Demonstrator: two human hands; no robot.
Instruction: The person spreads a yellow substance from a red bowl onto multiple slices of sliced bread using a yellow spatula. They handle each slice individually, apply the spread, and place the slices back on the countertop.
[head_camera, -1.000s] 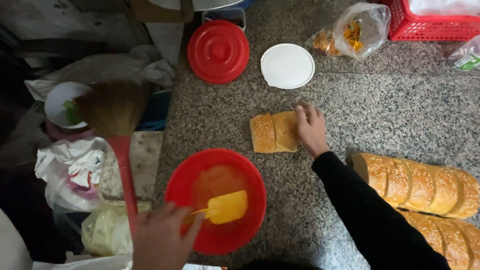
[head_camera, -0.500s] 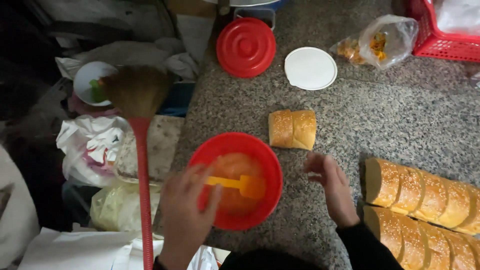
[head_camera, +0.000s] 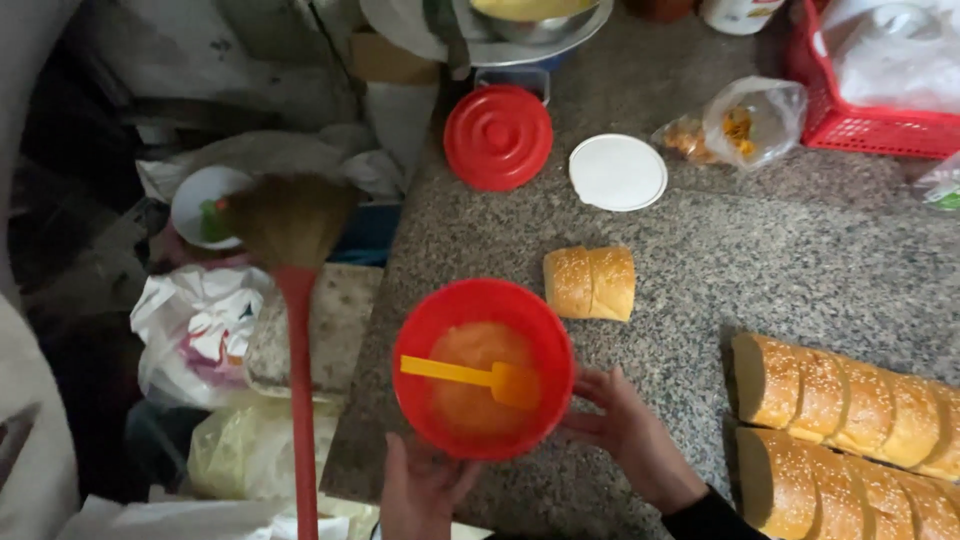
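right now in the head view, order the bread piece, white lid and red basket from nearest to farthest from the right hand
From the right hand:
1. Bread piece, just above it beside the bowl.
2. White lid, further up the counter.
3. Red basket, top right corner.

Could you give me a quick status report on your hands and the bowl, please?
Left hand and right hand cup red bowl on granite counter. Yellow spatula rests inside. Cut bun just beyond.
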